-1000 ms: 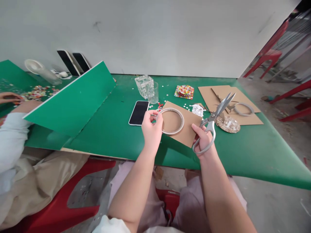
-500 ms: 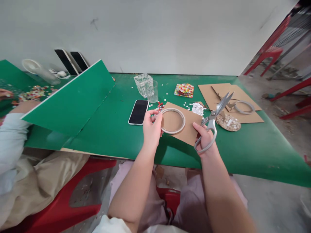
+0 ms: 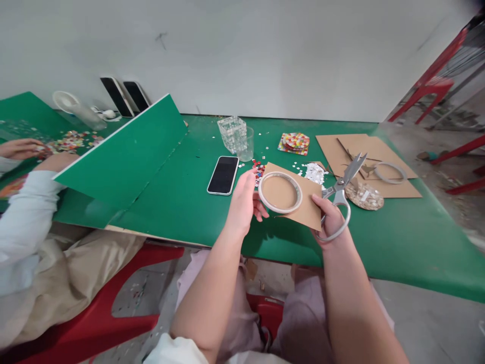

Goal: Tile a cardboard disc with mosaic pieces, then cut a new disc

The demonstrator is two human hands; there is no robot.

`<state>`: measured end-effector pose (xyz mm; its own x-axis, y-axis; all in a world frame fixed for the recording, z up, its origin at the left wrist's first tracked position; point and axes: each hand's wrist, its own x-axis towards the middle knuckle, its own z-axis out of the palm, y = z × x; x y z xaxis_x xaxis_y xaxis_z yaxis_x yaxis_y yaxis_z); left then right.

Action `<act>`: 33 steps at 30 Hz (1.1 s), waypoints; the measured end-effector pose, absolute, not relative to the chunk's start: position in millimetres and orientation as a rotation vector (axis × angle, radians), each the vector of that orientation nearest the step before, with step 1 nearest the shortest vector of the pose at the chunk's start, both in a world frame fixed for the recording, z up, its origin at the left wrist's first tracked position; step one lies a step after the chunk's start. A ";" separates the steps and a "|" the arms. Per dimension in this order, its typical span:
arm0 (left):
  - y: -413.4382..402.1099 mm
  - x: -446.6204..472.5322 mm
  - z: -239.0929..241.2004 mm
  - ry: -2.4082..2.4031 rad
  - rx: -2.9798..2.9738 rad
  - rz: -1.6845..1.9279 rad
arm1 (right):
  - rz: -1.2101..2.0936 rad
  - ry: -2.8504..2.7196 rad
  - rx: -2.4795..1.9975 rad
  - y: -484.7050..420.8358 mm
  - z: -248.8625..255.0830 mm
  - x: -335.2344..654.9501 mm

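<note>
Between thumb and fingers, my right hand (image 3: 330, 222) grips a brown cardboard piece (image 3: 308, 216). Silver scissors (image 3: 342, 186) hang on the same hand, a handle loop around it and the parted blades pointing up and away. On the cardboard lies a narrow tape roll (image 3: 299, 201), a pale ring through which the card shows. My left hand (image 3: 244, 202) is open at the ring's left side, its fingers apart; whether they touch the ring I cannot tell. A white phone (image 3: 223, 175) lies on the green table (image 3: 182, 202) beyond it.
Behind stand a clear cup (image 3: 246, 145) and a beaded box (image 3: 229, 132). Mosaic coasters (image 3: 294, 143), white chips (image 3: 315, 173), cardboard sheets (image 3: 329, 146) and another ring (image 3: 390, 172) lie at right. A green board (image 3: 129, 156) leans left, beside a co-worker's arm (image 3: 32, 212).
My left hand has loosened its hold on the tape roll and its fingers have spread. The cardboard shows a slight tilt. The whole view has shifted a little.
</note>
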<state>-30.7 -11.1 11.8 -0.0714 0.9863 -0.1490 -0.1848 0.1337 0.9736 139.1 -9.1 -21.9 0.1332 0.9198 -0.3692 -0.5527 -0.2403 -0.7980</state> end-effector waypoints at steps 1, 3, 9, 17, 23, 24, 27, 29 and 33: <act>-12.9 -29.0 11.7 1.214 0.963 1.258 | 1.462 -0.439 -1.112 -9.4 -21.5 138.4; -14.8 -26.2 10.3 1.262 1.012 1.290 | 1.436 -0.427 -1.127 -10.5 -20.6 136.5; -12.2 -25.4 0.6 1.467 1.102 1.274 | 1.388 -0.464 -1.134 -13.5 -18.9 132.1; -8.0 -27.0 -2.3 1.566 1.191 1.279 | 1.378 -0.480 -1.118 -14.3 -15.7 130.5; -8.5 -29.5 -2.8 1.547 1.197 1.232 | 1.369 -0.483 -1.122 -14.2 -16.5 131.7; -8.7 -29.9 -2.7 1.544 1.207 1.227 | 1.369 -0.489 -1.120 -14.1 -17.4 132.1; -9.3 -30.9 -1.6 1.552 1.245 1.183 | 1.364 -0.505 -1.107 -13.8 -20.2 133.1; -9.6 -31.5 -0.4 1.570 1.268 1.143 | 1.358 -0.514 -1.092 -13.7 -21.4 133.6; -10.6 -32.5 1.6 1.605 1.313 1.068 | 1.365 -0.515 -1.091 -13.5 -22.4 134.7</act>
<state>-32.5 -10.6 1.6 -0.1548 0.9860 -0.0621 0.3235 0.1100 0.9398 134.7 -13.5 -22.4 0.1997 0.9371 -0.2864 -0.5147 -0.1484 -0.8444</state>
